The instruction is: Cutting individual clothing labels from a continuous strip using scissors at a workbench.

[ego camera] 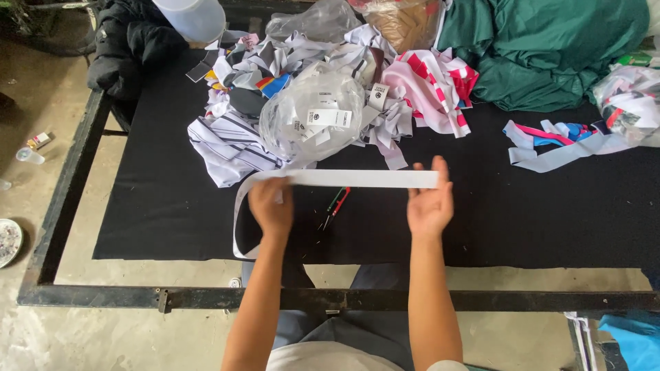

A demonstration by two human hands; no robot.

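A long white fabric strip (pixel 357 178) is stretched level between my hands above a black cloth-covered table (pixel 172 213). My left hand (pixel 270 205) pinches the strip near its left part, and the loose end loops down past the table's front edge. My right hand (pixel 430 201) holds the strip's right end with the fingers raised. Small red-and-green snips (pixel 335 208) lie on the black cloth between my hands.
A clear plastic bag of white labels (pixel 313 117) sits behind the strip amid a heap of striped and white fabric scraps (pixel 227 141). Pink-and-white pieces (pixel 430 86), green cloth (pixel 550 48), more strips (pixel 564 141), a black jacket (pixel 127 45), and the black metal frame (pixel 206 299) surround it.
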